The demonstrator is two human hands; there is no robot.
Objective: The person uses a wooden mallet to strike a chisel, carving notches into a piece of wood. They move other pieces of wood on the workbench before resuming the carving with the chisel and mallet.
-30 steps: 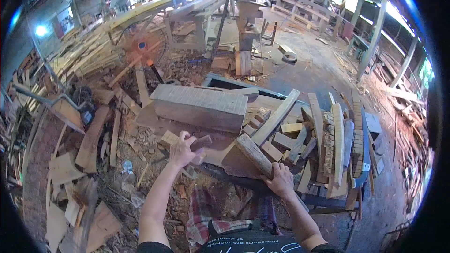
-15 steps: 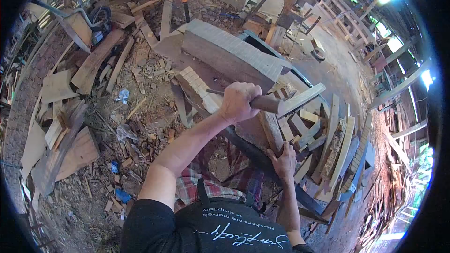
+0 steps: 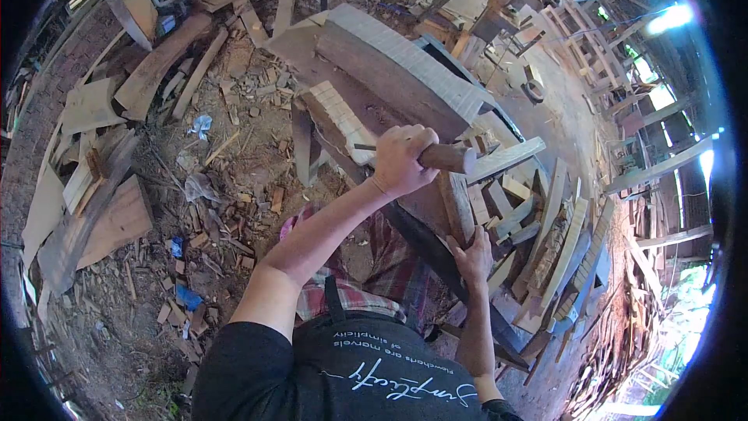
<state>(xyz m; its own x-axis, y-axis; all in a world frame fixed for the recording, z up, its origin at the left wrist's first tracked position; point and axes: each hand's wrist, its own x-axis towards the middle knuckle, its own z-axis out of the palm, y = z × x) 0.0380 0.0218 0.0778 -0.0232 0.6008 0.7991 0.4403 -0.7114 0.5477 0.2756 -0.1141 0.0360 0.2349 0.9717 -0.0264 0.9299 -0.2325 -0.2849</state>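
Note:
My left hand (image 3: pixel 403 159) is closed round a tool that looks like a chisel. Its thick round wooden handle (image 3: pixel 450 158) sticks out to the right, and a thin dark shaft (image 3: pixel 365 146) shows on the left. That shaft lies at the near end of a piece of wood with notched cuts (image 3: pixel 336 113). Lower right, my right hand (image 3: pixel 472 256) grips the near end of a rough brown piece of wood (image 3: pixel 456 206), thumb on one side and fingers on the other. A dark curved timber (image 3: pixel 425 245) passes across in front of my legs.
Beyond my hands lies a large squared timber (image 3: pixel 397 70). Stacked curved offcuts (image 3: pixel 557 257) are at right. On the left are broad planks (image 3: pixel 117 222), curved slabs (image 3: pixel 160 70) and a chip-strewn dirt floor (image 3: pixel 210 218). A wheelbarrow (image 3: pixel 128 0) stands at the upper left.
The whole view has shifted slightly. My left hand and its tool appear a little nearer me along the notched wood. My right thumb shows more plainly, spread from the fingers.

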